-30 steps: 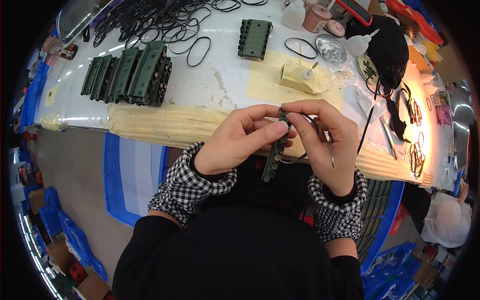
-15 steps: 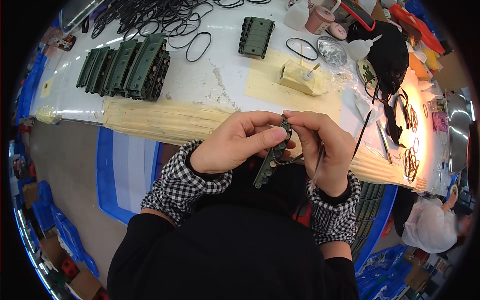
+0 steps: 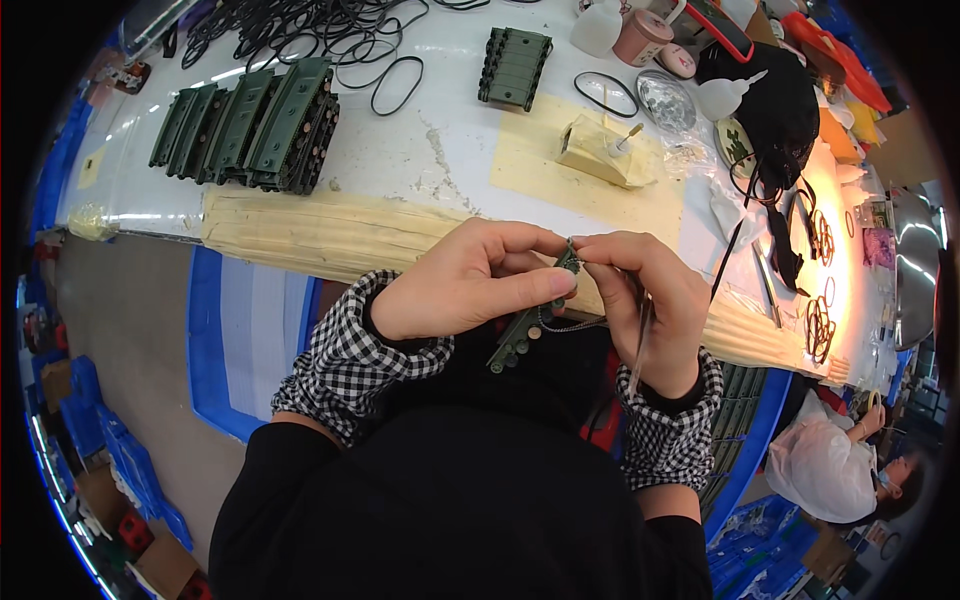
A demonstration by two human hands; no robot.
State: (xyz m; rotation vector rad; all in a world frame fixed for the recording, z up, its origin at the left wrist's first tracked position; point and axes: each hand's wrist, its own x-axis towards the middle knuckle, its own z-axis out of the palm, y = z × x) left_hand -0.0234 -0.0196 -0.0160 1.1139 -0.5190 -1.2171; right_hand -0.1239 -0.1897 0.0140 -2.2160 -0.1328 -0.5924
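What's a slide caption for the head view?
Left hand grips a green wheeled part, right hand at its upper end, dark band curving between them.

We grip a slanted green wheeled part [image 3: 517, 338] in our left hand [image 3: 455, 280] and pinch its dark band [image 3: 572, 328] with our right hand [image 3: 655, 300], near the white table [image 3: 385, 150].

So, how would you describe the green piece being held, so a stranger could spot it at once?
Find the white table and its near, yellowish edge. There, the left hand holds a slanting green piece with round discs, the right hand at its upper end. Unlike the green pieces on the table, it's held, a dark band curving beside it.
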